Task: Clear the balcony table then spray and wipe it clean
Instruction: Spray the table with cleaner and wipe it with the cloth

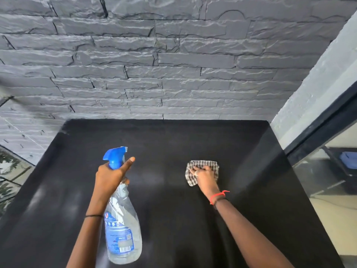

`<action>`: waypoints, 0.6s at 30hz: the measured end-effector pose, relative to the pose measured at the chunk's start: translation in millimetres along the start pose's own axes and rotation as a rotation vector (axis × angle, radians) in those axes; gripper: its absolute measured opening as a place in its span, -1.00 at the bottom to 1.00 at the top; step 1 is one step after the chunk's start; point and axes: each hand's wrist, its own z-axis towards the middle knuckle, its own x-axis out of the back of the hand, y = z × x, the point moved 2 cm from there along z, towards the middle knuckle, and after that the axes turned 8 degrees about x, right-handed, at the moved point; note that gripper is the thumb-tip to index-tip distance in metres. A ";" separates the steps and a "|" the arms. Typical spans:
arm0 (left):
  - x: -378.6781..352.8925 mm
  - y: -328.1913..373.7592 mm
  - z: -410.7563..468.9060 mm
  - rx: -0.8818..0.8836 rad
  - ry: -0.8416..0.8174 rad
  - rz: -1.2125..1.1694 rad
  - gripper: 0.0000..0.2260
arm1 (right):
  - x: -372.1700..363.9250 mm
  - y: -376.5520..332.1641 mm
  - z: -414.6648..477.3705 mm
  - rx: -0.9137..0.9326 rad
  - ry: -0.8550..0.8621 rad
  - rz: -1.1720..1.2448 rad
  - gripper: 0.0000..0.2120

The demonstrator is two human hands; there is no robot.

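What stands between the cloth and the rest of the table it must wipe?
Nothing visible does. The right hand presses the cloth on the table; the left hand holds the bottle in the air, off to the left.

Holds clear spray bottle point(123, 229) with blue trigger head above black desk point(173, 142) in left grip point(111, 176), with forefinger straight beside the nozzle. Presses checked cloth point(212, 165) onto desk under right grip point(204, 176), well apart from spray bottle. Faces grey stone wall point(154, 64) behind.
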 end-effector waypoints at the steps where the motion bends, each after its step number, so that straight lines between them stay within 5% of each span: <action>1: -4.1 3.8 2.8 -0.004 -0.003 -0.004 -0.51 | -6.6 -18.3 5.4 -0.009 -0.063 -0.013 -0.65; 8: -28.6 23.8 31.4 0.001 -0.025 0.007 -0.70 | -47.1 -62.9 -62.1 0.072 -0.229 0.207 -0.86; 10: -32.3 28.9 41.2 -0.003 -0.036 0.015 -0.71 | -55.1 -31.1 -89.7 0.167 -0.334 0.157 -0.64; 12: -34.5 31.9 51.1 -0.006 -0.047 0.014 -0.71 | -50.1 12.7 -109.2 0.144 -0.228 -0.056 -0.44; 14: -35.1 33.5 58.4 -0.009 -0.050 -0.002 -0.71 | -22.8 57.0 -97.8 -0.190 -0.246 -0.037 -0.64; 15: -35.4 34.7 64.7 -0.011 -0.053 -0.003 -0.71 | -13.6 73.8 -77.4 -0.158 -0.151 0.115 -0.70; 18: -36.3 39.1 79.0 -0.022 -0.071 0.022 -0.70 | 17.0 113.8 -14.6 -0.102 -0.101 -0.148 -0.67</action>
